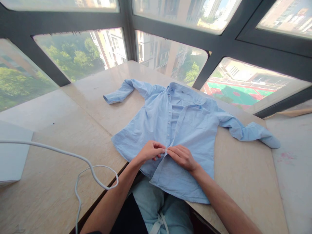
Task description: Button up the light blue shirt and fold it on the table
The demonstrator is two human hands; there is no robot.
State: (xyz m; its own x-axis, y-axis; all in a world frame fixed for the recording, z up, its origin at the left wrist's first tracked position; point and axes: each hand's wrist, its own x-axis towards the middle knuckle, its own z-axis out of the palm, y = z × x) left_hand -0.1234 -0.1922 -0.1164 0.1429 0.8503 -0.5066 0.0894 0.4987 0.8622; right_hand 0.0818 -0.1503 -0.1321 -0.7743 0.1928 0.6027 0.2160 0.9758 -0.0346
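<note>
Left hand [152, 150] and right hand [182, 157] pinch a light-blue long-sleeved cloth shirt [195, 130] by its placket [169, 122], likely soft, best held there.

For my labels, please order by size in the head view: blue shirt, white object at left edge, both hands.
1. Blue shirt
2. White object, cut off
3. Left hand, right hand: look alike, unranked

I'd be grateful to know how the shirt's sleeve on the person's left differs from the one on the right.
The left sleeve lies wholly on the beige surface, while the right sleeve reaches past its edge. The left sleeve's cuff shows a dark opening; the right sleeve shows none clearly. Both are light blue parts of one shirt.
</note>
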